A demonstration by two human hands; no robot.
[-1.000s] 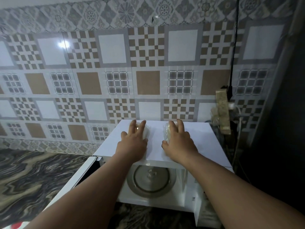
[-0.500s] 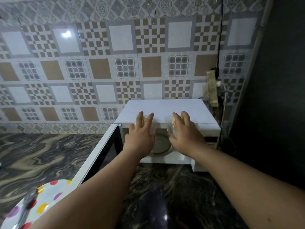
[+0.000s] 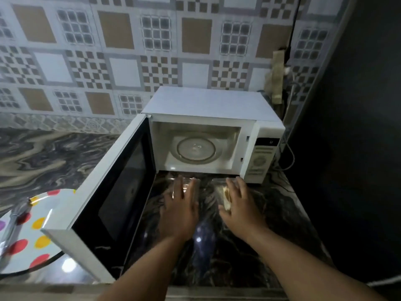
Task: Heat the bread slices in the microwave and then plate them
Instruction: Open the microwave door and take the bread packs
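A white microwave [image 3: 217, 105] stands on the dark marbled counter, its door [image 3: 112, 192] swung open to the left. The glass turntable [image 3: 196, 149] inside is bare. My left hand [image 3: 180, 211] lies palm down just in front of the cavity, over a clear-wrapped bread slice [image 3: 190, 185] that is mostly hidden. My right hand [image 3: 240, 207] grips a second wrapped bread slice [image 3: 226, 199], whose pale edge shows by the thumb. Both hands are low over the counter. A white plate with coloured dots [image 3: 41, 231] sits at the left.
A metal utensil [image 3: 12, 220] rests on the dotted plate. A dark wall or appliance [image 3: 358, 148] stands close on the right. Cables and a socket strip [image 3: 277, 79] hang behind the microwave. A tiled wall runs along the back; the counter's front edge is near my forearms.
Both hands came off the microwave's top with the wrapped slices and dropped to the counter in front of the open cavity. The view has tilted downward.
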